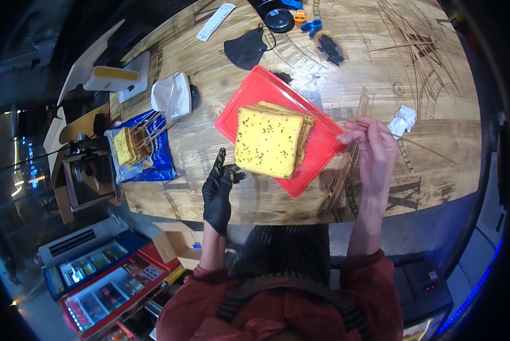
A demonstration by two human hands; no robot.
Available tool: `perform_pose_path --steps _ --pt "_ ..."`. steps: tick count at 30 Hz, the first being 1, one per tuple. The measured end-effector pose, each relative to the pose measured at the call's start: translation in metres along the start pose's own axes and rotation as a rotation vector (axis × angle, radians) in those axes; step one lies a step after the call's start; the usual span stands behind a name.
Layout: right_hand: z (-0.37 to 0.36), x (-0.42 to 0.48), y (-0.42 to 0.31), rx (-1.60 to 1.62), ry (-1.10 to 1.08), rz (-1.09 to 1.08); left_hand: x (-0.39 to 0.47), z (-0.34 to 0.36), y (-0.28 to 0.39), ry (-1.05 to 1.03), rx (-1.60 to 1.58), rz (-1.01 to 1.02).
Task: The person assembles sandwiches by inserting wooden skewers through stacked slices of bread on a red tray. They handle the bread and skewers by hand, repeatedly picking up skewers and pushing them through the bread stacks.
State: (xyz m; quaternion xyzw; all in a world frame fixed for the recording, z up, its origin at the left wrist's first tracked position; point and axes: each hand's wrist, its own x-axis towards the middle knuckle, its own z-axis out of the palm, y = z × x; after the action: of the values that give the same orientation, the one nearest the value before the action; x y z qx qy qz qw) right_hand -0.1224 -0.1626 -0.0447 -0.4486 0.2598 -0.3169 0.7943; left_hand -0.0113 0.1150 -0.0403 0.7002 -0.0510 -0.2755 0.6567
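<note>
A stack of square yellow bread slices (268, 143), flecked with green herbs on top, rests on a red plastic tray (255, 83). At its lower left corner is my left hand (218, 194) in a black glove with bits stuck to the fingertips. Its fingers are apart and hold nothing; whether one touches the bread is unclear. My bare right hand (375, 147) pinches a thin wooden skewer (430, 151) above the tray's right corner. The skewer's far end points left toward the stack's upper right side. Beneath that hand lies a bundle of skewers (342, 181).
Skewered bread (131, 147) lies on a blue plastic bag (163, 164) at the left, near white paper (172, 96). A crumpled tissue (403, 120) and scattered skewers (421, 55) lie rightward. A black face mask (247, 47) and blue clip (312, 27) are beyond the tray.
</note>
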Motion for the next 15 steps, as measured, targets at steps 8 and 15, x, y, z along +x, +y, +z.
perform_pose_path --steps 8,15 --pt "0.023 0.044 0.01 -0.565 -0.246 -0.16 -0.011 0.035 -0.026 -0.06 -0.204 -0.216" --pt "0.027 0.013 0.002 -0.796 -0.495 -0.253 0.01 0.022 -0.013 0.008 -0.121 -0.141"
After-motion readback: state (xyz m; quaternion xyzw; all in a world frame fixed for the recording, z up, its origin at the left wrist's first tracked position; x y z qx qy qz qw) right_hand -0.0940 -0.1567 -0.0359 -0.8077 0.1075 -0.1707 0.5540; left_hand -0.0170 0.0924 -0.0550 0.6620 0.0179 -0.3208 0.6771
